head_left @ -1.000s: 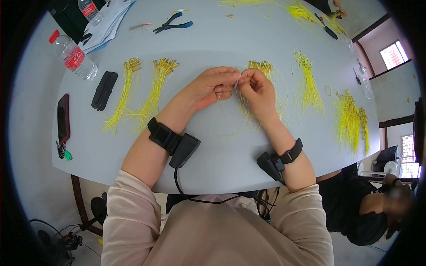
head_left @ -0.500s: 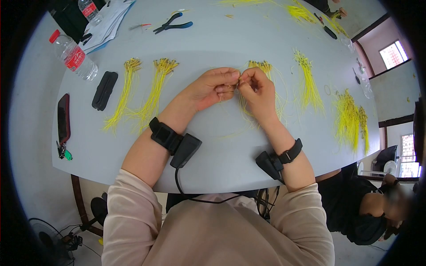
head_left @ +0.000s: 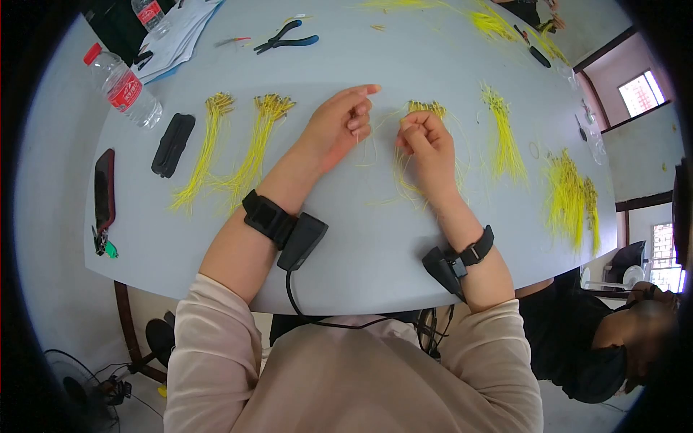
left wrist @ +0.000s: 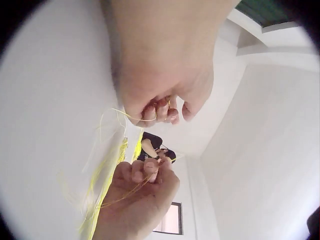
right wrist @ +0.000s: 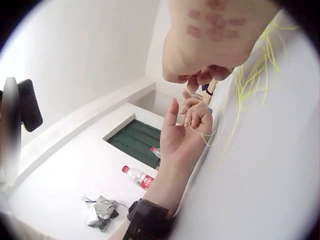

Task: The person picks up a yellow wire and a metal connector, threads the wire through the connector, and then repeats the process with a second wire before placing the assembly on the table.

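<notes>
Desk (head_left: 354,238): open surface inward from the front edge. Left hand (head_left: 338,128), above desk: lower fingers curled on a thread (right wrist: 202,133), forefinger extended. Right hand (head_left: 429,150), alongside: fingertips pinching yellow strands (left wrist: 131,191) — their run across the palm seen only from left wrist.

The grey table (head_left: 375,252) carries pliers (head_left: 275,43) at eleven o'clock, a black case (head_left: 173,146) at nine and yellow strand bundles (head_left: 568,189) at three.

The tabletop (head_left: 361,249) looks smooth, the nearer bottle (head_left: 125,88) glossy plastic.
</notes>
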`<state>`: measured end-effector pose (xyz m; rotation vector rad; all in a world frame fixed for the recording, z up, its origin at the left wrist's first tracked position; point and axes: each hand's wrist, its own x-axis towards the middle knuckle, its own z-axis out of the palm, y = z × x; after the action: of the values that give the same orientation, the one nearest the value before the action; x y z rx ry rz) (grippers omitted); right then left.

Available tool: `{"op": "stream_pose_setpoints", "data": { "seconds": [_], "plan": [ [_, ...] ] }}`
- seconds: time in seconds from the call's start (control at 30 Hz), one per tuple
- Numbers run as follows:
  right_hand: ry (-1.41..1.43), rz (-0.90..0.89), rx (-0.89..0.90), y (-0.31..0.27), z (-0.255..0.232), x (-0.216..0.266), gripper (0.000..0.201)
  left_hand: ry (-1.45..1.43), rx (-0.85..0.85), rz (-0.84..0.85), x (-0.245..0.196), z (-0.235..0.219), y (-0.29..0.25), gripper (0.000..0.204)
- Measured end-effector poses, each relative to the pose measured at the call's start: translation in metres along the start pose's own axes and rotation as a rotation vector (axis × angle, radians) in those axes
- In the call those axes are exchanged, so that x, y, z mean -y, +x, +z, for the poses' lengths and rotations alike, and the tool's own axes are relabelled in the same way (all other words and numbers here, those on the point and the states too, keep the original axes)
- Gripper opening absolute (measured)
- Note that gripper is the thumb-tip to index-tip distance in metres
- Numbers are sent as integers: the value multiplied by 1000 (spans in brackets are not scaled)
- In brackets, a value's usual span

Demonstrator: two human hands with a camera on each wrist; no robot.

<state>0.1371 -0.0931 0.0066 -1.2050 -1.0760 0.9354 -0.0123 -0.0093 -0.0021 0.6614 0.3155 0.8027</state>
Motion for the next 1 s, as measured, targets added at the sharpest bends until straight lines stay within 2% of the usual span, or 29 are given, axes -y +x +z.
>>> {"op": "stream_pose_setpoints", "data": {
  "seconds": [0.1,0.2,0.3,0.4,0.5,0.6,0.7,0.8,0.9,0.97,1.0],
  "plan": [
    [113,42,32,4,-6,-5,8,97,45,59,5,-5,5,38],
    [177,12,29,6,-5,-11,9,722,55,277,12,4,-1,45],
    [241,23,3,5,-2,-6,9,1135,72,599,18,13,-3,50],
    [308,75,69,1,3,3,9,1234,81,659,18,14,-2,56],
    [438,153,233,3,-2,-2,10,1333,116,654,18,11,0,60],
    [456,197,193,5,-7,-11,10,1364,147,648,19,12,-3,66],
    [471,157,253,10,-12,-18,10,1362,56,643,16,11,-5,73],
    [490,158,289,10,-13,-19,10,1410,-23,694,10,21,-11,71],
    [445,175,184,11,-14,-20,10,1475,-108,940,-12,57,-29,48],
    [497,191,136,9,-10,-15,10,1291,109,531,-33,118,-68,23],
    [523,198,113,8,-8,-12,10,1259,343,341,-35,141,-92,18]
  ]
}}
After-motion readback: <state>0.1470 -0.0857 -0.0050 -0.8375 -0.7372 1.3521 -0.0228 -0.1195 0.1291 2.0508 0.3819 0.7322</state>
